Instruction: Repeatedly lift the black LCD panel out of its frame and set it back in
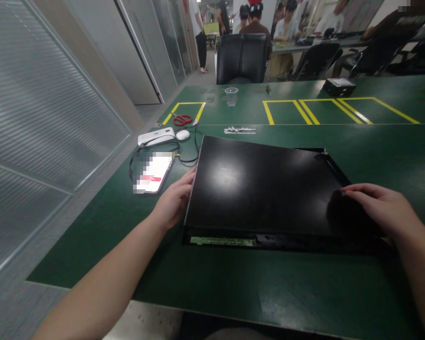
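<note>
A flat, glossy black display panel (265, 189) lies over a black frame (335, 165) on the green table. Its right side sits askew, so part of the frame shows at the back right corner. A green circuit strip (221, 241) is exposed along the front edge. My left hand (173, 200) holds the panel's left edge, its fingertips partly hidden behind it. At the right edge, my right hand (378, 203) pinches the panel between thumb and fingers.
A phone (154, 172), white device (156, 137) with strap, white mouse-like object (182, 135) and red scissors (182, 119) lie left. Behind stand a plastic cup (231, 97) and black box (339, 87). Yellow tape (283, 101) marks the table (127, 250). People sit beyond.
</note>
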A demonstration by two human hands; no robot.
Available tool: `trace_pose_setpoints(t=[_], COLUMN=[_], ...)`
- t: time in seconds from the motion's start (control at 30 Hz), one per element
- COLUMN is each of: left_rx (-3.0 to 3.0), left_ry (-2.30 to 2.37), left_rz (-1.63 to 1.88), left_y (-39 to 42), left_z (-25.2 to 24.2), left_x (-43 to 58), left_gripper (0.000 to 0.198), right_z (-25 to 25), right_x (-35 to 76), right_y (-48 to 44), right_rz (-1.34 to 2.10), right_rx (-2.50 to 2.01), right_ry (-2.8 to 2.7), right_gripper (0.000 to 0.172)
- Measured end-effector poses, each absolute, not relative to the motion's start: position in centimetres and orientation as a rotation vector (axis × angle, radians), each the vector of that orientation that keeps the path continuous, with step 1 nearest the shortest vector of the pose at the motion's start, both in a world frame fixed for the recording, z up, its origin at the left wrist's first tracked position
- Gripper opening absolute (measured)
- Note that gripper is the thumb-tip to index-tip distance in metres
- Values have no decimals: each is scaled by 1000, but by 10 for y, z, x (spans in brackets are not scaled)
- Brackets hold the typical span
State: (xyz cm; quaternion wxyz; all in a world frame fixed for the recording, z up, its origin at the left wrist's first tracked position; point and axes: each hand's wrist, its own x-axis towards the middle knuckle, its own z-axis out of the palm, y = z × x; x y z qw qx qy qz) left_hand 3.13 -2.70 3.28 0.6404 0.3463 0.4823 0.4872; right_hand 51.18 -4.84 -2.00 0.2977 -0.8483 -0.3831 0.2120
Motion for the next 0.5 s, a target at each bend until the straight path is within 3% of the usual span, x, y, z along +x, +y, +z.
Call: trace_pose_setpoints(t=[0.2,0.33,0.5], left_rx=[865,901,917], left_ry=[906,907,897], left_rz=[1083,1091,1119], left_y=[-34,-42,-45], left_z=[40,45,45], left_x=[35,38,37], left_gripper=[54,66,66], right_z=[-11,-16,-22], right_x=[501,502,517], right_y=[-48,-49,-48], right_rz=[557,537,431], right_rx=[-2232,-2176,-2178], right_ry=[-1015,-1005,-1055], right_gripper=[39,48,56])
